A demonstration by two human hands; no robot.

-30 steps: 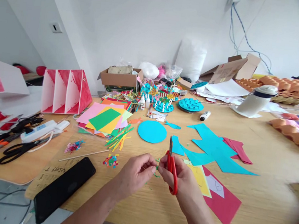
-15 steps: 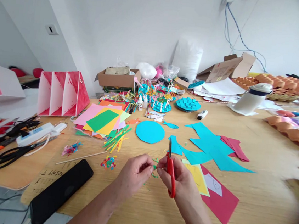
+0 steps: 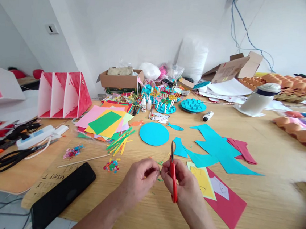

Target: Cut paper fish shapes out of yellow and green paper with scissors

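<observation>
My left hand (image 3: 142,177) is closed in a pinch, its fingertips meeting those of my right hand. Between them is a small green paper piece, almost hidden now. My right hand (image 3: 180,179) also grips red-handled scissors (image 3: 173,176), with the blades pointing up and away from me and held together. Green scraps (image 3: 161,163) lie on the table just behind the fingertips. Beyond them is a blue paper circle (image 3: 154,134). Right of my right hand, a yellow paper with a drawn outline (image 3: 202,181) overlaps a red sheet (image 3: 230,210).
Blue offcuts (image 3: 220,150) spread to the right. At left lie a black phone (image 3: 64,196), a thin stick (image 3: 84,161), colourful paper dots (image 3: 112,165), green and yellow strips (image 3: 120,140) and stacked coloured paper (image 3: 105,122). Glue bottles (image 3: 143,105) and blue decorated discs (image 3: 193,105) stand farther back.
The scissors have turned slightly in my right hand, showing less of the handle loops. The green piece between my fingertips shows less than before. My view has shifted a little.
</observation>
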